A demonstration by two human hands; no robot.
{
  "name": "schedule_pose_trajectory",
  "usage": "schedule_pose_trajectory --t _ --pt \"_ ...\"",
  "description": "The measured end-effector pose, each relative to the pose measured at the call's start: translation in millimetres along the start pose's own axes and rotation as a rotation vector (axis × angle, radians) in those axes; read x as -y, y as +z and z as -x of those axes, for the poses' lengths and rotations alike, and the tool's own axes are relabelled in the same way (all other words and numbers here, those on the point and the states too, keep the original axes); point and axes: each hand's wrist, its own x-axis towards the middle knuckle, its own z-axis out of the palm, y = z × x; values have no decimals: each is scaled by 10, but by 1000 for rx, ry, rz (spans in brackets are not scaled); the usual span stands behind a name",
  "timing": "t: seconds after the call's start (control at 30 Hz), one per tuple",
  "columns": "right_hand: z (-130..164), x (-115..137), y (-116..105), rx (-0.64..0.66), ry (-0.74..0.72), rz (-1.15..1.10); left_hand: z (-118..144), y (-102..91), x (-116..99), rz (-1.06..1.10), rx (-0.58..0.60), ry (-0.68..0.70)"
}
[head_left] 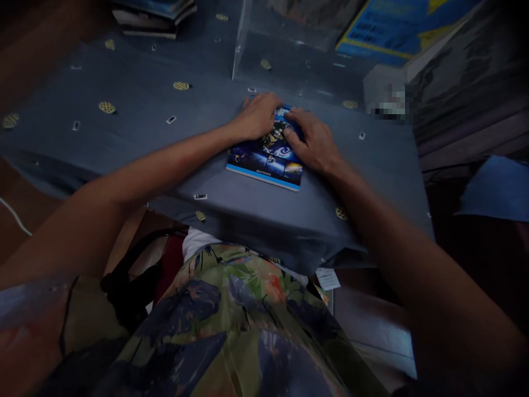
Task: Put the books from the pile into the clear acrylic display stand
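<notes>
A thin book with a dark blue picture cover (pixel 268 162) lies flat on a grey-blue cloth-covered table (pixel 136 138). My left hand (pixel 257 117) rests palm down on the book's far left part, fingers curled over its top edge. My right hand (pixel 312 142) lies on the book's right side, fingers bent and pressing on the cover. Both hands touch the book; neither lifts it. The book's upper half is hidden under my hands.
A clear plastic box (pixel 289 49) stands just behind the book. A stack of books (pixel 155 16) sits at the far left, a blue and yellow poster (pixel 397 27) at the far right. The cloth's front edge hangs over my lap.
</notes>
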Motion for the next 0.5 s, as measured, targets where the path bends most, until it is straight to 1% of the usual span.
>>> schedule_pose_trajectory --t 0.13,0.33,0.43,0.5 --pt "-115 -53 33 14 -4 39 44 -32 -38 23 -10 -7" --pt "-157 -17 68 -62 102 106 108 -61 -78 20 -62 93" --pt "-141 5 36 -112 144 116 98 -84 -78 12 -33 111" --pt "-114 13 -15 -142 170 100 74 -103 -60 -1 -1 162"
